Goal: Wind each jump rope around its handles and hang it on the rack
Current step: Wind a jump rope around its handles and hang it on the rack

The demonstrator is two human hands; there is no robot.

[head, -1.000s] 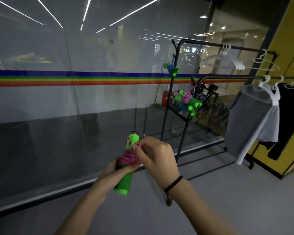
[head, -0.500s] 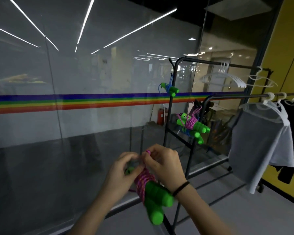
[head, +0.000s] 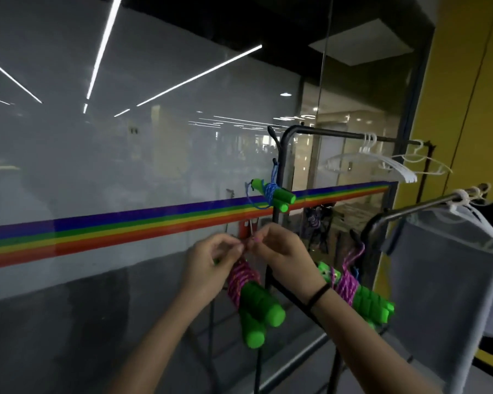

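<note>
Three wound jump ropes show plainly, each with two green handles.

1. The pink-corded jump rope (head: 254, 297) hangs below both hands, in front of the rack (head: 280, 166), handle ends pointing down. The left hand (head: 211, 265) and right hand (head: 282, 251) each have curled fingers pinching the cord at the top of the bundle.
2. The blue-corded rope (head: 272, 193) hangs on the rack's upright post, above the hands.
3. A second pink-corded rope (head: 353, 291) hangs lower on the rack, just right of the right wrist.

Several white hangers (head: 382, 163) hang on the upper rail; the exact count cannot be told. One grey garment (head: 444, 280) hangs on the lower rail.
</note>
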